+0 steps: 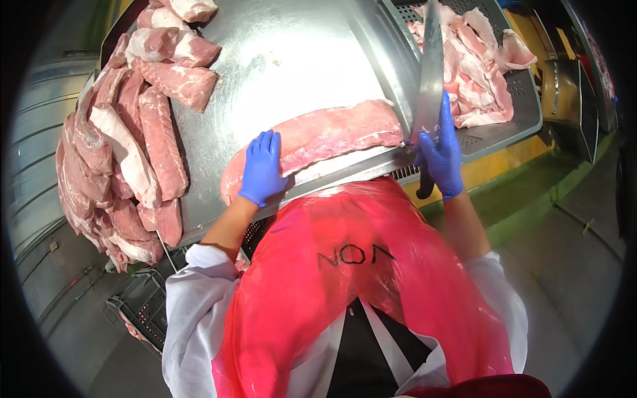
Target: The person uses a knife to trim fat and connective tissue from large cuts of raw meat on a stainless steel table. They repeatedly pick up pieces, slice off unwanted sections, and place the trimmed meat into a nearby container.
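A long slab of pale pink pork loin (338, 131) lies across the near edge of the metal table. On its left end rests my left hand (263, 167), blue-gloved, with the fingers flat and side by side over the meat. My right hand (443, 159), also in a blue glove, is closed around a long knife (430, 66) just off the loin's right end. The wide blade points away from me, and the dark handle end sticks out below the palm. The index finger is stretched along the blade.
Many trimmed loin pieces (162, 142) are heaped along the table's (285, 60) left side, some overhanging its edge. At the right, a perforated grey tray (527, 109) holds a pile of pale fat trimmings (474, 73). A dark crate (142, 308) stands low at the left.
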### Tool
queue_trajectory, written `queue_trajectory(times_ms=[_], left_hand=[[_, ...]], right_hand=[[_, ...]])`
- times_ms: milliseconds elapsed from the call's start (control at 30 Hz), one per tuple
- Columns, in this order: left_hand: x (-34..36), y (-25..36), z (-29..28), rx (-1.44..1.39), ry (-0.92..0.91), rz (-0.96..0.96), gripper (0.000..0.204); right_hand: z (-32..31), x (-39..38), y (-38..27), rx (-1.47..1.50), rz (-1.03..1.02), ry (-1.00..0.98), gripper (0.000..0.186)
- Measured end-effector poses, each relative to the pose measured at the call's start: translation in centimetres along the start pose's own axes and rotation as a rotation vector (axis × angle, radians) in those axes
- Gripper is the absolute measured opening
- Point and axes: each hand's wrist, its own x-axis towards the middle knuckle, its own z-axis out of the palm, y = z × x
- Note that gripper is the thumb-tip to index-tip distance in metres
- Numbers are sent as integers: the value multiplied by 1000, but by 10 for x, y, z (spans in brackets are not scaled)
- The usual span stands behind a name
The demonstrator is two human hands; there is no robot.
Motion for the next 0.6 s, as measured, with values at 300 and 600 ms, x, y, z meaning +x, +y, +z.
queue_trajectory(times_ms=[300,600], left_hand=[[159,-138,-79,-484,-533,-277,73],[164,-69,-23,257,252,-134,103]], right_hand=[[20,21,15,152,55,-26,83],[42,42,59,15,182,-64,75]])
